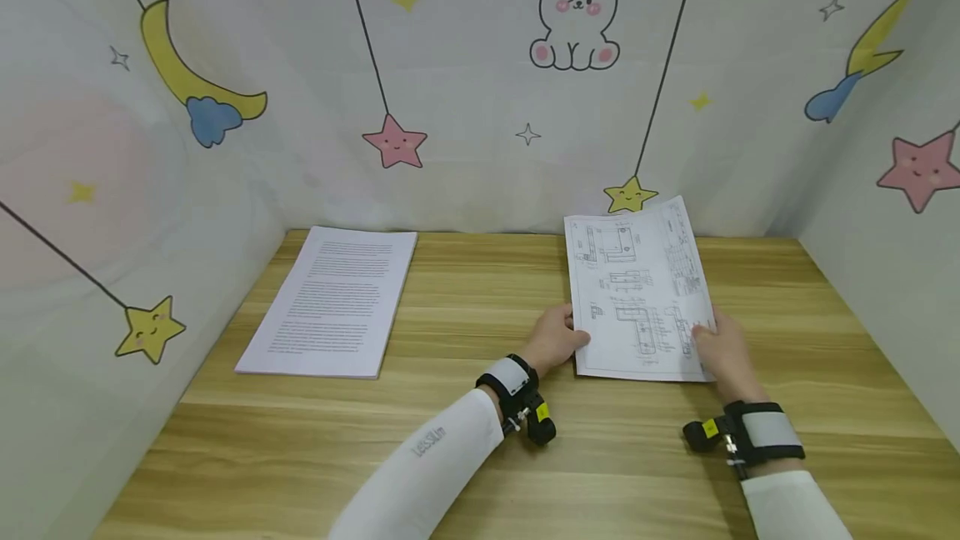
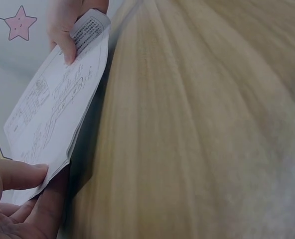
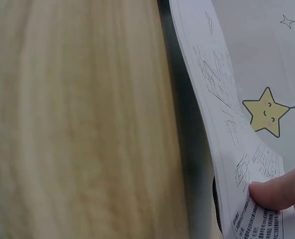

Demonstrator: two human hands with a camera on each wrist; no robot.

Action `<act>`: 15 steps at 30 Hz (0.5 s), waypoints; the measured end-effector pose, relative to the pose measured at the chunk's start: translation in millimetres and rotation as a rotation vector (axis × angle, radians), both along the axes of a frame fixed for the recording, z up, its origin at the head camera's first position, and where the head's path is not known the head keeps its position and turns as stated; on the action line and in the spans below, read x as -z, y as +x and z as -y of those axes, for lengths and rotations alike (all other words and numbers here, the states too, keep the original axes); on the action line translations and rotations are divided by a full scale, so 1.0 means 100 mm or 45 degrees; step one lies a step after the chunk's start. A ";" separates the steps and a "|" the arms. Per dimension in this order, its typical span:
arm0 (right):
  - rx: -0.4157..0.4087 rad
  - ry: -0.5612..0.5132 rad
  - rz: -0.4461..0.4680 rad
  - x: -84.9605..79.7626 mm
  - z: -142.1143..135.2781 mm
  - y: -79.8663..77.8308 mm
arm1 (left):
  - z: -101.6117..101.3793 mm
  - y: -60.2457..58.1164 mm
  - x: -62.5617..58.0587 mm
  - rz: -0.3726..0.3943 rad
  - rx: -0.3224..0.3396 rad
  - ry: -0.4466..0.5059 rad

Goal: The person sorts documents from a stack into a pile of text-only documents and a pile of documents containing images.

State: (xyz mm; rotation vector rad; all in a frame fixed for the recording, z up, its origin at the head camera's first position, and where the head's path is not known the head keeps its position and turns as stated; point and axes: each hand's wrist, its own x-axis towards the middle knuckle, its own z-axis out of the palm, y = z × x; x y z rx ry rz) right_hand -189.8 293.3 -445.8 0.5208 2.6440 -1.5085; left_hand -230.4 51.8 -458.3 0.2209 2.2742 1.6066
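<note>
A thin stack of paper sheets point(image 1: 637, 290), its top sheet printed with technical drawings, is held between both hands on the right half of the table. My left hand point(image 1: 553, 338) pinches its left edge, thumb on top and fingers underneath, as the left wrist view shows. At the opposite edge my right hand point(image 1: 726, 352) grips the sheets, thumb point(image 3: 277, 191) pressed on the printed face. Seen from the left wrist, the sheets point(image 2: 63, 104) are tilted above the wood and their far side bends slightly.
To the left on the wooden table point(image 1: 465, 298) lies a neat pile of text-printed paper point(image 1: 330, 307). A pale cloth backdrop point(image 1: 480, 182) with cartoon stars, a moon and a rabbit stands behind the table's back edge and along both sides.
</note>
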 end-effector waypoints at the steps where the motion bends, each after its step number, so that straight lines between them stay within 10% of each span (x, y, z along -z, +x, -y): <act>1: 0.004 -0.001 0.012 0.00 -0.02 0.00 | -0.02 0.00 0.01 -0.005 -0.005 -0.022; 15: -0.001 0.128 0.083 0.00 -0.27 0.02 | -0.31 0.07 -0.05 -0.041 -0.023 -0.156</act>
